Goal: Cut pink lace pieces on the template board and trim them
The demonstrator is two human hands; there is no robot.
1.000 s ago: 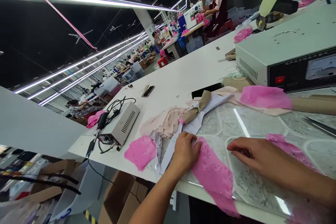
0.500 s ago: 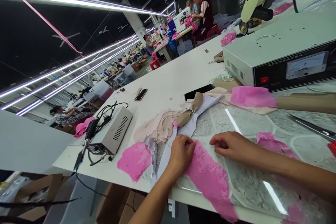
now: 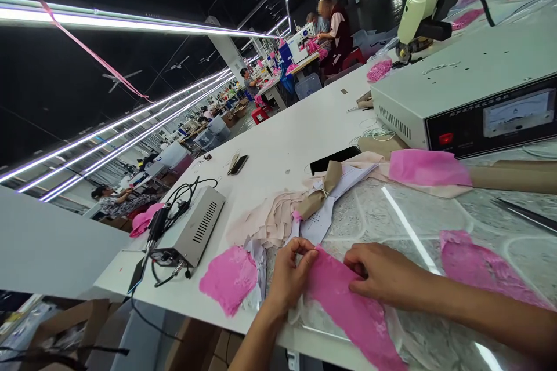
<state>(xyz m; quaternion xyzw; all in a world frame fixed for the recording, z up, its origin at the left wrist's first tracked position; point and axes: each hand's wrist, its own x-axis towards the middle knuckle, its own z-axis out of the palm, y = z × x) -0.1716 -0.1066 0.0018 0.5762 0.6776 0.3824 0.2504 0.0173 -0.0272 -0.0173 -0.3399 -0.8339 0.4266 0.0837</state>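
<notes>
A strip of pink lace fabric (image 3: 343, 307) runs from between my hands down over the table's front edge. My left hand (image 3: 289, 275) pinches its upper corner between thumb and fingers. At the strip's right edge, my right hand (image 3: 383, 272) has thumb and curled fingers closed on the cloth; the fingertips are partly hidden. Another pink lace piece (image 3: 228, 278) lies left of my left hand, beside a greyish-white strip (image 3: 260, 264). Under my right forearm's far side, a further pink lace piece (image 3: 472, 261) rests on the clear, patterned mat (image 3: 418, 232).
Beyond my hands lie beige fabric layers (image 3: 261, 217), a tied brown roll (image 3: 319, 191) and a black phone (image 3: 335, 159). Grey boxes with cables (image 3: 195, 223) and a meter (image 3: 461, 93) flank the table. Scissors (image 3: 526, 214) lie right. A co-worker (image 3: 337, 29) sits at a sewing machine.
My right hand has moved left and down onto the pink strip, from hovering beside it. My left hand still pinches the corner. The view has shifted slightly.
</notes>
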